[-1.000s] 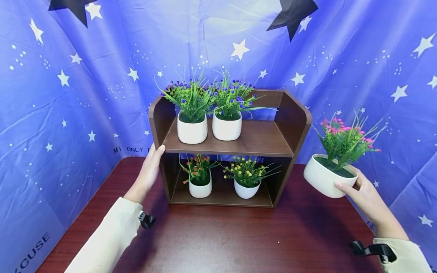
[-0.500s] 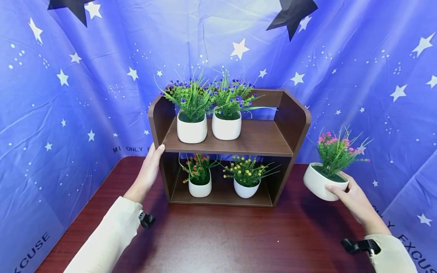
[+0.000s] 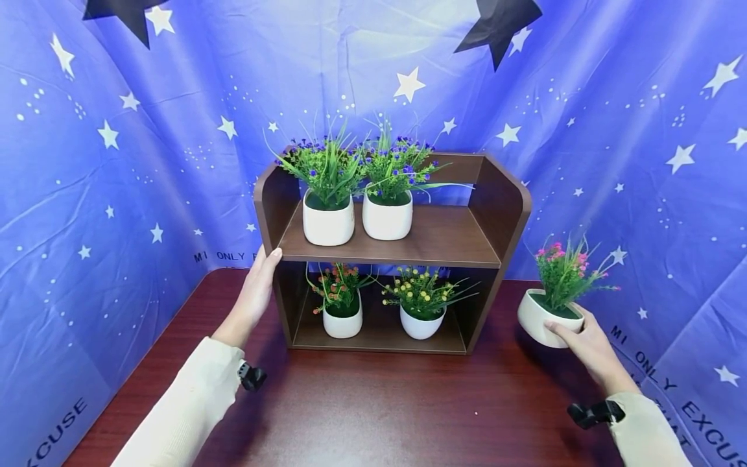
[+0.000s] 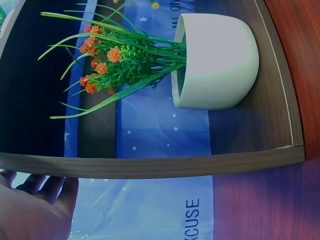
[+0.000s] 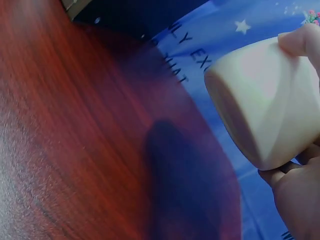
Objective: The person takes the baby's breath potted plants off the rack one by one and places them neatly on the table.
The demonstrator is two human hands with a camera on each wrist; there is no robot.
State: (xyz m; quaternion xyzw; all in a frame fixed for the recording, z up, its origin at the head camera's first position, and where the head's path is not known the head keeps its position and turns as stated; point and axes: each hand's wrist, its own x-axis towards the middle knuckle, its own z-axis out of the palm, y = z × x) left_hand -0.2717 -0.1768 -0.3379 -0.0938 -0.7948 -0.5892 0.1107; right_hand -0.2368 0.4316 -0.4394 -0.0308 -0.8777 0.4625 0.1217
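My right hand grips a white pot of pink flowers, thumb on the near side. The pot is held tilted above the table, right of a brown two-tier shelf; in the right wrist view its white wall and base show. My left hand rests against the shelf's left side, thumb at the front edge. In the left wrist view the fingers touch the outer face of that side panel. Two purple-flowered pots stand on the upper tier. Below are an orange-flowered pot and a yellow-flowered pot.
A dark red wooden table bears the shelf. Blue star-patterned cloth hangs behind and at both sides. The shelf's right side panel stands between the upper tier and the held pot. A dark shadow lies on the table beneath the pot.
My right hand has moved down and to the left with the pink-flowered pot, which now hangs lower, nearer the table. My left hand and the shelf have stayed in place.
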